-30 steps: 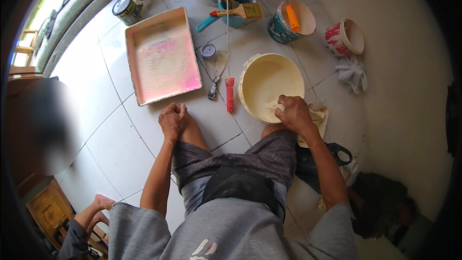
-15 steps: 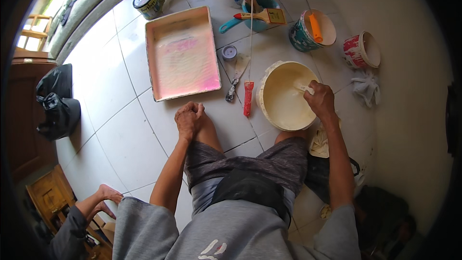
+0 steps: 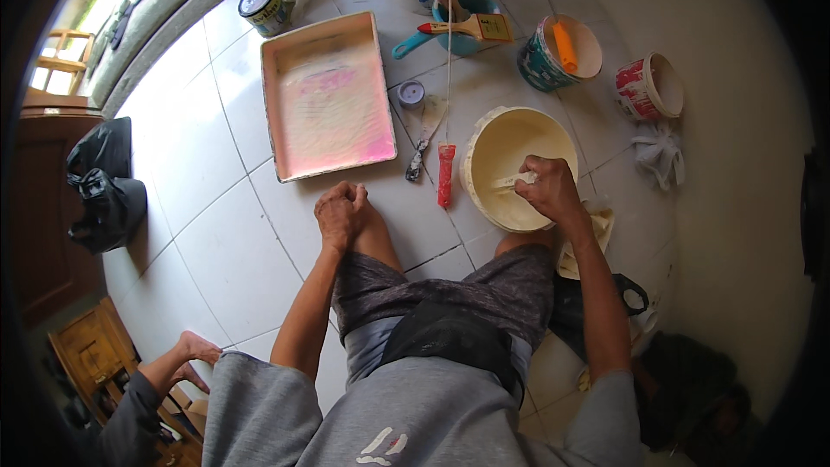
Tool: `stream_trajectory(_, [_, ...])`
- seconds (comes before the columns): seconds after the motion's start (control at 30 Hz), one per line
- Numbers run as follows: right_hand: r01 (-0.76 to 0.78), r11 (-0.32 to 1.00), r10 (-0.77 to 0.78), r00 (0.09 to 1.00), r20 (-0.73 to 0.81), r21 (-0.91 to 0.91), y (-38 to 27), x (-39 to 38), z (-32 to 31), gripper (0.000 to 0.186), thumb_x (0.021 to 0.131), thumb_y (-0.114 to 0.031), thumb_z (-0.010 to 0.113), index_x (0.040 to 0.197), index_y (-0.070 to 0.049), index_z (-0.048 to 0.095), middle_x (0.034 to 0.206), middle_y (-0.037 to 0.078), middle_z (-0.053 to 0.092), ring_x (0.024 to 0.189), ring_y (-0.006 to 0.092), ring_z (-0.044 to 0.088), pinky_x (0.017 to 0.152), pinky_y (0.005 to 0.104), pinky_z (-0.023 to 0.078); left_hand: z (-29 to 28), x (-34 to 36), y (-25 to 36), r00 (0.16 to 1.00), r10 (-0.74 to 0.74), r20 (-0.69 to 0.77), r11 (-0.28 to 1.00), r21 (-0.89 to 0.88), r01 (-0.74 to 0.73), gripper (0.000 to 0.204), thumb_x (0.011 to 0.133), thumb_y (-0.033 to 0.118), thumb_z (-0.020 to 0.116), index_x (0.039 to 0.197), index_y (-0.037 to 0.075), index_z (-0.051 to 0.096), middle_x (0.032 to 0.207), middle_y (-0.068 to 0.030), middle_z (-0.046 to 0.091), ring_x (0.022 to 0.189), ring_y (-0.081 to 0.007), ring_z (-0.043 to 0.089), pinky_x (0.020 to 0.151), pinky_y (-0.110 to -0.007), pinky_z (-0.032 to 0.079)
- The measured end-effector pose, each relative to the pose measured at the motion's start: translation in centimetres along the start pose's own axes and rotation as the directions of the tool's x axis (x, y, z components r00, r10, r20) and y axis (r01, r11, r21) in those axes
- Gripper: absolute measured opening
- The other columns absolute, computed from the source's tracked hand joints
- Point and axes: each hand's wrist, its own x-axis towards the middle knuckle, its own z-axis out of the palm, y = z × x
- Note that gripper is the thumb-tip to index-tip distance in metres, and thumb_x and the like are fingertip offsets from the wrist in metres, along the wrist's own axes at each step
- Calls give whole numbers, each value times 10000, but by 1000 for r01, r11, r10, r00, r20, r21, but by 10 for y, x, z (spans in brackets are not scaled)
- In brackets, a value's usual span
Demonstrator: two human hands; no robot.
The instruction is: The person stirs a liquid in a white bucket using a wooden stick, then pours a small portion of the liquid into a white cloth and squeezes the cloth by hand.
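Cream bucket (image 3: 510,132) right of centre in the frame, pale tool (image 3: 510,180) inside.
Right hand (image 3: 552,188) is nearer, its fingers closed around the tool, whose long axis runs leftward and slightly down from them; left hand (image 3: 340,214), left of centre, rests on a knee (image 3: 373,240), fingers curled, holding nothing visible.

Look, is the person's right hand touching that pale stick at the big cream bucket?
Touching. The head view shows the right hand with its fingers closed on the pale stick, which pokes out over the cream bucket.
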Motion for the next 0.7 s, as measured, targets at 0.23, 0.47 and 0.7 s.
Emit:
stream_trajectory(0.23, [8,999,-13,995,102,46,4,11,-10,253,659,-170,683,822,20,645,684,208,612,646,325,625,644,385,499,1,1,-2,1000,11,-3,1000,-11,-11,349,846,401,611,686,92,611,705,-83,655,701,-282,640,693,-381,485])
stream_trajectory(0.47, [25,998,-27,999,41,51,-1,21,-17,244,672,-173,683,834,7,649,689,202,616,656,327,623,655,388,500,1,1,-2,1000,7,-5,1000,30,-7,352,844,395,616,672,88,595,694,-89,645,700,-285,634,685,-384,481])
stream_trajectory(0.7, [19,993,-46,970,-237,-116,38,34,11,266,719,-181,679,908,3,643,794,211,652,760,363,645,710,419,509,2,2,-2,1000,1,13,1000,-8,-1,350,842,391,619,674,85,599,698,-96,644,693,-293,631,677,-396,479])
